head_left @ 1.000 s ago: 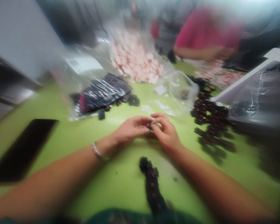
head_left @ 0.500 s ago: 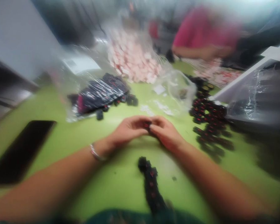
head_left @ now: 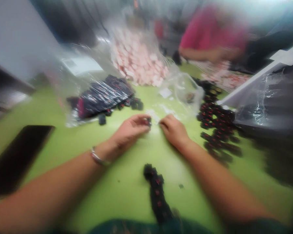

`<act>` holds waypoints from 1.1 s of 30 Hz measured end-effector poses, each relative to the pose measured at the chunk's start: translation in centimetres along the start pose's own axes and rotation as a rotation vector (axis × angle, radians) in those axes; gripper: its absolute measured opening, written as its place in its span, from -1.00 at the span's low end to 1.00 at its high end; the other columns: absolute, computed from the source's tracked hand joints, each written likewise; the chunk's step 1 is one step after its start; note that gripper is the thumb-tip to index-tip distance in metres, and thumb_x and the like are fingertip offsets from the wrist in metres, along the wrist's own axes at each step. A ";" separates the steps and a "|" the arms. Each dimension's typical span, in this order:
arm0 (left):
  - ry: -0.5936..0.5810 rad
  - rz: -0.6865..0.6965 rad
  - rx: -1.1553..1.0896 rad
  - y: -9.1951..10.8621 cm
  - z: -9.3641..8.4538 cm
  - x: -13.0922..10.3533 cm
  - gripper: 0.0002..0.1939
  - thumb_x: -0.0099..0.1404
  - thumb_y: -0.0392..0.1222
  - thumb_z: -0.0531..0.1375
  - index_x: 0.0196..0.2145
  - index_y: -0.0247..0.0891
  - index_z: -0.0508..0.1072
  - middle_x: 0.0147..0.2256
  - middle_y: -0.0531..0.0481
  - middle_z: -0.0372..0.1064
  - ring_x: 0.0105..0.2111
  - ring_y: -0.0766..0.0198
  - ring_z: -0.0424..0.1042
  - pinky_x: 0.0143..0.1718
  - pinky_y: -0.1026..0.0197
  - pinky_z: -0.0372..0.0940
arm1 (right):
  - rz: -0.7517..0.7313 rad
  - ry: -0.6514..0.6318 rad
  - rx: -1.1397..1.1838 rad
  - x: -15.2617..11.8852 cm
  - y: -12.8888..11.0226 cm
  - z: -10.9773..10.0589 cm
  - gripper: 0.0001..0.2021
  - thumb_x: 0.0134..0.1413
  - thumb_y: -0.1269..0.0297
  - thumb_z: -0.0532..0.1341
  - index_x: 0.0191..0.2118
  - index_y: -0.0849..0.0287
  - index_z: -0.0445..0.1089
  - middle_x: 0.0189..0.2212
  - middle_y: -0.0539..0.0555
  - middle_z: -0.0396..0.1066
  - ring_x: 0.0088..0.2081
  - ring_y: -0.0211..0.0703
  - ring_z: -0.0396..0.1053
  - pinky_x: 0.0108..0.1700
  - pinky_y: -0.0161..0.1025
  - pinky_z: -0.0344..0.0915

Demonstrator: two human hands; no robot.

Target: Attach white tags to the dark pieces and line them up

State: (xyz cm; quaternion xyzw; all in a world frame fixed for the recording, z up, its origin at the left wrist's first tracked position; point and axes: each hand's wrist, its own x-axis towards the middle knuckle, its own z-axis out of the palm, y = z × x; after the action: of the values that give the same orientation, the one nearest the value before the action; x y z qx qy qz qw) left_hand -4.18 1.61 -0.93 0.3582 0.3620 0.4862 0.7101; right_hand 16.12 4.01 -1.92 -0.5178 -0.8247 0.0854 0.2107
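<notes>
Between the thumb and fingers of my left hand (head_left: 129,131) is a small black part with a red spot (head_left: 148,121). My right hand (head_left: 175,131) is a short way to its right, fingertips pinched together at the tabletop. Whatever the right fingers may hold is too small to make out. Tiny white pieces (head_left: 168,110) lie scattered just beyond both hands. Closer to my body, a curved row of black parts with red spots (head_left: 157,195) lies on the green table (head_left: 107,191).
A clear bag of black parts (head_left: 104,96) lies at left, a dark phone-like slab (head_left: 21,156) nearer. Behind is a bag of pale pink pieces (head_left: 139,61). At right are piled black-and-red parts (head_left: 216,118) and a plastic-covered box (head_left: 271,97). A person in pink (head_left: 210,35) works opposite.
My hands, together at the black part before, are now apart. The part stays in my left hand, which moved slightly left; my right hand has let go of it and shifted right.
</notes>
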 end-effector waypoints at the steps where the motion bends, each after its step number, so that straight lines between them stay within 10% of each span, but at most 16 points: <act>1: 0.000 -0.004 -0.004 0.0 0.0 0.0 -0.55 -0.07 -0.35 0.42 -0.17 -0.27 0.49 -0.34 0.00 0.46 -0.35 0.35 0.43 -0.24 0.27 0.30 | -0.004 -0.016 -0.054 0.0 -0.3 0.0 -0.85 0.17 0.33 0.11 -0.29 0.13 0.43 -0.29 0.10 0.38 -0.27 -0.14 0.30 -0.29 -0.26 0.19; 7: -0.037 -0.053 0.014 0.3 0.4 -0.3 -0.54 -0.05 -0.33 0.41 -0.14 -0.28 0.48 -0.32 -0.04 0.47 -0.37 0.36 0.43 -0.28 0.30 0.28 | -0.072 -0.007 -0.237 0.0 -0.8 0.0 -0.80 0.20 0.37 0.05 -0.34 0.16 0.40 -0.37 0.13 0.35 -0.37 -0.13 0.24 -0.41 -0.25 0.07; 18: -0.108 -0.054 0.048 0.0 0.1 -0.3 -0.53 -0.03 -0.32 0.41 -0.12 -0.25 0.47 -0.32 -0.01 0.46 -0.36 0.32 0.44 -0.25 0.24 0.30 | -0.065 0.232 0.622 -1.1 -3.3 -1.0 -0.92 0.12 0.41 0.12 -0.38 0.14 0.31 -0.44 0.01 0.31 -0.38 -0.24 0.28 -0.39 -0.31 0.23; 33: -0.184 0.030 0.126 -0.7 -0.4 -0.1 -0.57 0.01 -0.34 0.39 -0.11 -0.24 0.50 -0.18 -0.08 0.48 -0.18 0.23 0.44 -0.08 0.20 0.30 | 0.033 0.159 0.666 -1.5 -4.4 -1.0 -0.93 0.09 0.34 0.11 -0.38 0.15 0.31 -0.42 0.04 0.33 -0.37 -0.23 0.30 -0.45 -0.32 0.25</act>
State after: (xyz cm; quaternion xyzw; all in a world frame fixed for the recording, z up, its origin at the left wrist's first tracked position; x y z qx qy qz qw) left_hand -4.23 1.34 -1.70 0.4504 0.3198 0.4383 0.7091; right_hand 13.54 0.63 0.20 -0.4387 -0.7241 0.3129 0.4305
